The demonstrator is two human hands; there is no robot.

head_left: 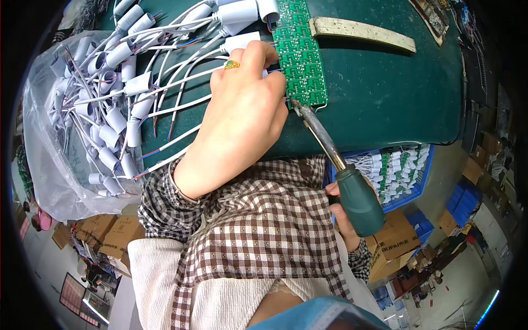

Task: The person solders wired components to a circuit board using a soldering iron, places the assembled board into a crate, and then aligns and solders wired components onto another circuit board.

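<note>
A panel of small green circuit boards (pixel 301 58) lies on the dark green work surface (pixel 385 99). My left hand (pixel 236 118), with a ring on one finger, is closed at the panel's left edge. Its fingertips pinch a thin wire (pixel 286 100), the end of a white cable, against the lowest boards. From the right, the tip of a soldering iron (pixel 360 203) touches or nearly touches the board beside that wire. My right hand (pixel 344 223) is wrapped round the iron's green handle, which hides part of the fingers.
White cylindrical lamp holders with cables (pixel 129 55) are heaped at the left, many on a clear plastic bag (pixel 49 181). A curved pale strip (pixel 363 34) lies across the panel's right edge. Lower right, a blue crate (pixel 421 184) holds lamp holders with boards, near cardboard boxes (pixel 393 236).
</note>
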